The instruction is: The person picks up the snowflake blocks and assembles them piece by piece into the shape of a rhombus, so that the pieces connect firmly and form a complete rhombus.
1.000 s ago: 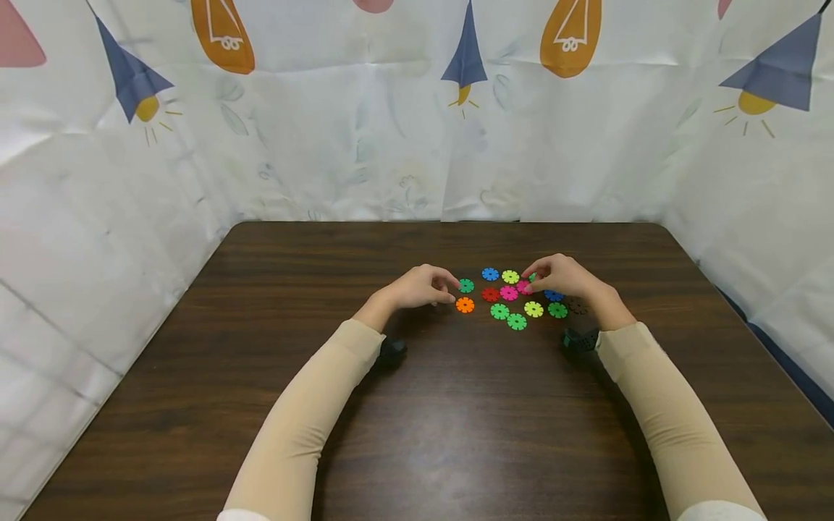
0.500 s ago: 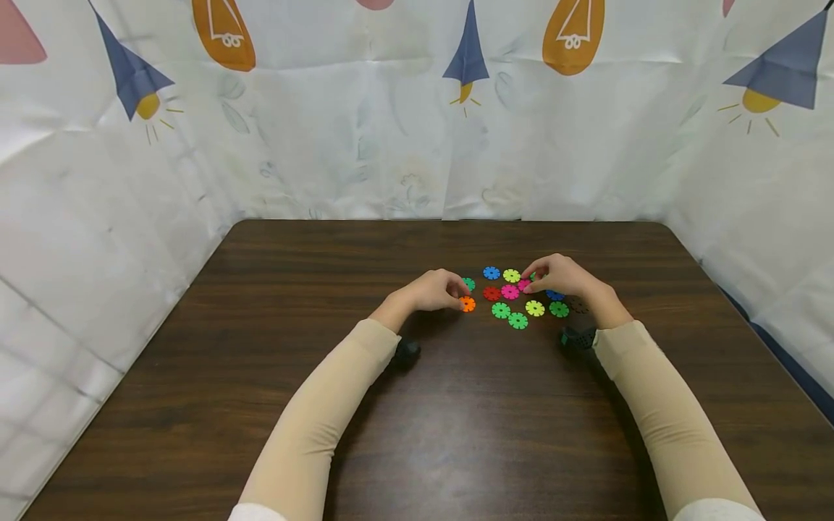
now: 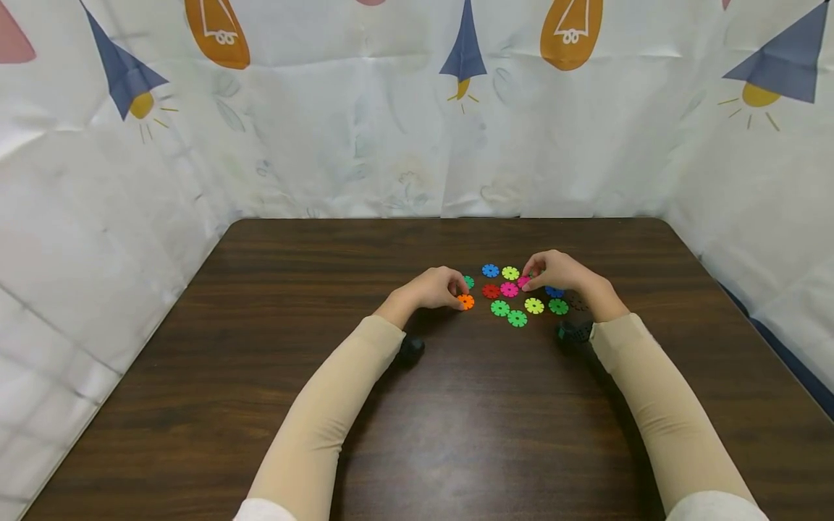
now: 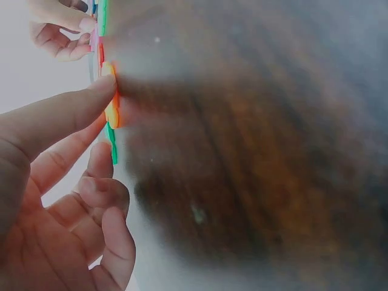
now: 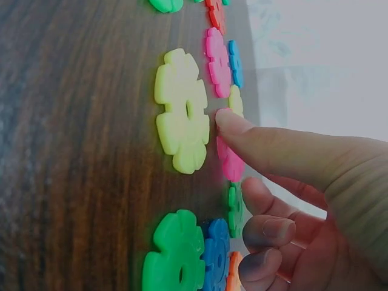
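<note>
Since a second ago the left grip point(image 3: 433, 288) has moved rightward onto the orange disc point(image 3: 466, 302) at the group's left end, while the right grip point(image 3: 557, 270) has kept its place at a pink disc point(image 5: 233, 162). Each pinches its disc between thumb and finger, barely parted. The step in hand seems to be taking hold of one disc per side; lifting would call for firm pinches, clear of the other coloured discs point(image 3: 517, 319). The dark wood-grained worktop point(image 3: 163, 405) meets white lamp-printed cloth point(image 3: 365, 145) behind.
</note>
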`<action>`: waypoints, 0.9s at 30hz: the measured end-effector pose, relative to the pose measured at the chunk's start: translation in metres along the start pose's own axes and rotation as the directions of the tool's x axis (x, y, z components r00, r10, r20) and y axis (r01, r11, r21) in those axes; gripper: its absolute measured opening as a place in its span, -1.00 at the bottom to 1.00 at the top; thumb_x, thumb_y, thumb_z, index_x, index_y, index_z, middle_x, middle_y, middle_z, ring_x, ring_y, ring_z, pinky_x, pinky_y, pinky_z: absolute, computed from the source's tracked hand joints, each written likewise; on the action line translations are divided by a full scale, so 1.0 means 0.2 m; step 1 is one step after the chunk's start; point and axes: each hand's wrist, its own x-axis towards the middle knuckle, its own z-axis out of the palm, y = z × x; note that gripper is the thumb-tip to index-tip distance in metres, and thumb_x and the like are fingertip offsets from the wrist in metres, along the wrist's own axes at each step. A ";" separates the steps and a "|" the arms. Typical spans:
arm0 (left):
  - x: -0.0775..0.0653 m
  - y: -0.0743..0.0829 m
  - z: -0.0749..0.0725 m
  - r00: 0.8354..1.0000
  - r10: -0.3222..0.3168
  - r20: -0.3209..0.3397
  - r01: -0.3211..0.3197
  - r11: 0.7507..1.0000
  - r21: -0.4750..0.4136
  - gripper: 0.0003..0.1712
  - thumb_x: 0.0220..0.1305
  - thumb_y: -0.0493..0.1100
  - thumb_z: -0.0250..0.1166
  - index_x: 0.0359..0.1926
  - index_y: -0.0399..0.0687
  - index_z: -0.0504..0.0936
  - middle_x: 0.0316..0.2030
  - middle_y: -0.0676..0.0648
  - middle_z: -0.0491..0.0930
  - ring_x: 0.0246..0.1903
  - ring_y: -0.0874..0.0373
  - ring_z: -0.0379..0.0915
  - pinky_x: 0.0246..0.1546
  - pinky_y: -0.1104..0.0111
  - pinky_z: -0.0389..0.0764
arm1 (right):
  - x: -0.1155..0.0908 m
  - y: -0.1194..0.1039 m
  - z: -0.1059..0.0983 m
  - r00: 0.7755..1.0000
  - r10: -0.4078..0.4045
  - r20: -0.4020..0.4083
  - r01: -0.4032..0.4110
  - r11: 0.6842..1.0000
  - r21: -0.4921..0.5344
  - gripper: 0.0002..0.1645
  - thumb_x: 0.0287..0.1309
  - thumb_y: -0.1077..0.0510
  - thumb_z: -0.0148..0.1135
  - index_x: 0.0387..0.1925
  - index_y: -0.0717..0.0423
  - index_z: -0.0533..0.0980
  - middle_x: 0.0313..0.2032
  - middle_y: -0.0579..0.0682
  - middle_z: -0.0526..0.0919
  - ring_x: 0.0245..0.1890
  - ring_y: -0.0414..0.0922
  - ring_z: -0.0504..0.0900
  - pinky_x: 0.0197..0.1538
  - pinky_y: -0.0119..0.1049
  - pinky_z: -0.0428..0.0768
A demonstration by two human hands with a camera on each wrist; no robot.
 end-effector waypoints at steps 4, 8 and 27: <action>0.00 0.00 0.00 1.000 -0.008 -0.010 0.008 1.000 0.001 -0.72 0.29 -0.22 0.47 -0.03 -0.14 0.64 -0.18 -0.09 0.52 -0.22 0.06 0.39 -0.20 0.32 0.45 | -0.01 -0.02 0.00 1.000 -0.010 0.003 0.010 1.000 0.000 -0.69 0.28 0.13 0.43 -0.08 0.26 0.58 -0.27 0.08 0.54 -0.24 0.05 0.43 -0.14 -0.03 0.41; 0.00 0.00 0.01 1.000 -0.012 -0.018 0.011 0.999 -0.032 -0.72 0.29 -0.24 0.47 -0.11 -0.14 0.53 -0.23 -0.09 0.49 -0.27 0.06 0.38 -0.23 0.30 0.43 | -0.01 -0.03 0.00 1.000 -0.010 -0.002 0.010 1.000 -0.001 -0.71 0.28 0.17 0.43 -0.10 0.27 0.56 -0.24 0.09 0.57 -0.21 0.07 0.46 -0.09 -0.01 0.43; -0.12 -0.05 -0.09 0.958 -0.055 -0.282 -0.068 0.909 -0.410 -0.81 0.41 -0.28 0.33 -0.03 -0.27 0.62 -0.25 -0.16 0.70 -0.22 -0.23 0.66 -0.04 0.07 0.64 | -0.02 -0.05 0.00 0.999 -0.041 -0.035 0.042 0.999 0.027 -0.87 0.29 0.30 0.35 -0.16 0.25 0.59 -0.36 0.04 0.61 -0.31 0.02 0.49 -0.15 -0.07 0.44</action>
